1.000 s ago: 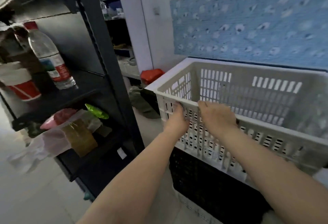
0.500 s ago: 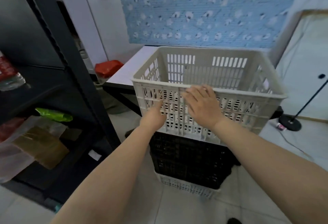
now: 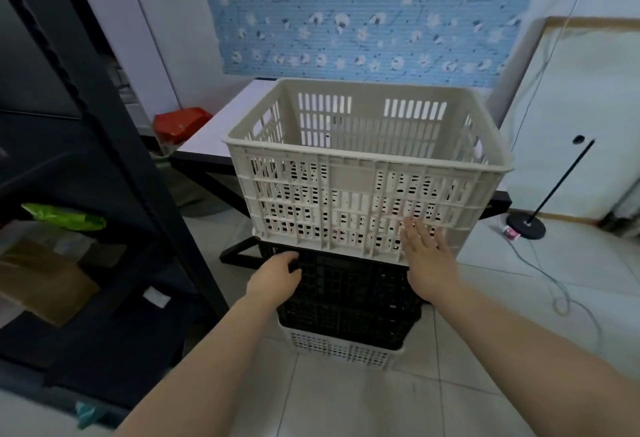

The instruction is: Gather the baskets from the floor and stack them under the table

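Three slotted plastic baskets stand nested on the tiled floor in front of a white-topped table (image 3: 211, 135). The cream basket (image 3: 367, 180) sits on top, the black basket (image 3: 349, 301) is in the middle, and a white basket (image 3: 339, 350) shows only its lower edge at the bottom. My left hand (image 3: 277, 279) curls its fingers round the black basket's upper left rim. My right hand (image 3: 424, 256) lies flat with straight fingers against the lower front wall of the cream basket.
A tall black shelf unit (image 3: 86, 159) with a green bag (image 3: 64, 216) and a cardboard box (image 3: 41, 280) stands close on the left. A red container (image 3: 180, 123) sits behind the table. A black floor stand (image 3: 526, 225) and a loose cable (image 3: 554, 284) lie on the right.
Both hands have dropped from the cream basket's top rim. The left now grips the black basket's rim, the right presses lower on the cream wall. My view has pulled back and turned right.
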### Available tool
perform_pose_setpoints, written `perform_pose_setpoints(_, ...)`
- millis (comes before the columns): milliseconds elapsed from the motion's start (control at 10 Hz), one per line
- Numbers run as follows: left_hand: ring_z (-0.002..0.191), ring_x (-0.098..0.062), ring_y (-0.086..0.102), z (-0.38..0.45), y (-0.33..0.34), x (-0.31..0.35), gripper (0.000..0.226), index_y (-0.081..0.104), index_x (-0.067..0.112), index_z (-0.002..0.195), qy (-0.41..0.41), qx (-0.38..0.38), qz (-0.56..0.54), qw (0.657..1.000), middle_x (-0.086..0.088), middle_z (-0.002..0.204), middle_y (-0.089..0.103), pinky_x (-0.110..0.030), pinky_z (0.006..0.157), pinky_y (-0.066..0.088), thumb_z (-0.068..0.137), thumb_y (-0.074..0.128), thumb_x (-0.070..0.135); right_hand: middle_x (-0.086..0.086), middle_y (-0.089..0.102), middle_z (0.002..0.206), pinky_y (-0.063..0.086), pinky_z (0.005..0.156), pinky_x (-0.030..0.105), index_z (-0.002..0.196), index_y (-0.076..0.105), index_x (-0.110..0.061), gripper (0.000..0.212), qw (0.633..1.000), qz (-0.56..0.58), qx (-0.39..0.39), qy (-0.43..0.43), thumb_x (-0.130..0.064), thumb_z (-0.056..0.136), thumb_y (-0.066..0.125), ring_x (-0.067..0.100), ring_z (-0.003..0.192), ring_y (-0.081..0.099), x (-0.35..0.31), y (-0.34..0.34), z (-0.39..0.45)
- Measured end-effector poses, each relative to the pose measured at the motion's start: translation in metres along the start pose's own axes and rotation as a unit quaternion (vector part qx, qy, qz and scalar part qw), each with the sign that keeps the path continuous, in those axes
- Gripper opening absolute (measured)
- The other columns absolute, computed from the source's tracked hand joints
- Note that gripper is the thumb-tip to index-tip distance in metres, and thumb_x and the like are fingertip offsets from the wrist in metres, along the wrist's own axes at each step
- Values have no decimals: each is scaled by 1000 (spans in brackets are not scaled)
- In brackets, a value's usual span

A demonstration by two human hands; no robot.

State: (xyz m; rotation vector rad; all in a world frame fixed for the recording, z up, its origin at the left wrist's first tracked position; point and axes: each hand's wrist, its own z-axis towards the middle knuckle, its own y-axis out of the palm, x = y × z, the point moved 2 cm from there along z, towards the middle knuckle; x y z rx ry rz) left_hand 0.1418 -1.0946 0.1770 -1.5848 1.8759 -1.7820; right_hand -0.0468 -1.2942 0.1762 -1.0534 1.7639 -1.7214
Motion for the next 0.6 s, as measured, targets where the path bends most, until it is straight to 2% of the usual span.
perform_pose_setpoints(200,126,-21,53,-9,24,-12,50,41,21,144,-17,-8,23,1000,-2,141,53,-35,101,47,94,49,27,6,-18,159,-12,117,45,152,-5,-11,82,999,12,6,49,-21,90,48,25,147,-18,-8,10,10)
perform_pose_setpoints(300,129,-20,50,-30,25,-19,50,42,21,143,-15,4,22,1000,-2,142,52,-35,104,44,94,48,27,8,-15,160,-6,119,46,152,-4,-13,83,999,0,-8,48,-25,89,49,26,148,-14,-12,1,7)
perform_pose_setpoints(400,133,-18,46,-62,16,-24,49,41,23,144,-11,13,26,1000,1,145,49,-33,105,41,95,46,27,10,-4,161,2,120,48,152,5,-16,79,998,28,-26,43,-28,88,50,26,149,-4,-18,-20,-1)
perform_pose_setpoints(500,131,-16,48,-96,-2,-23,47,43,24,143,7,31,32,999,3,143,51,-30,101,42,96,45,26,12,27,154,23,116,47,145,32,-12,60,994,104,-5,37,-25,88,48,27,142,26,-26,-44,-23)
perform_pose_setpoints(600,124,-15,53,-120,-23,-17,44,46,23,140,12,47,52,997,3,135,57,-27,92,44,96,43,26,8,57,128,49,91,38,123,57,-11,36,981,186,39,44,-21,91,47,27,115,55,-32,-64,-52)
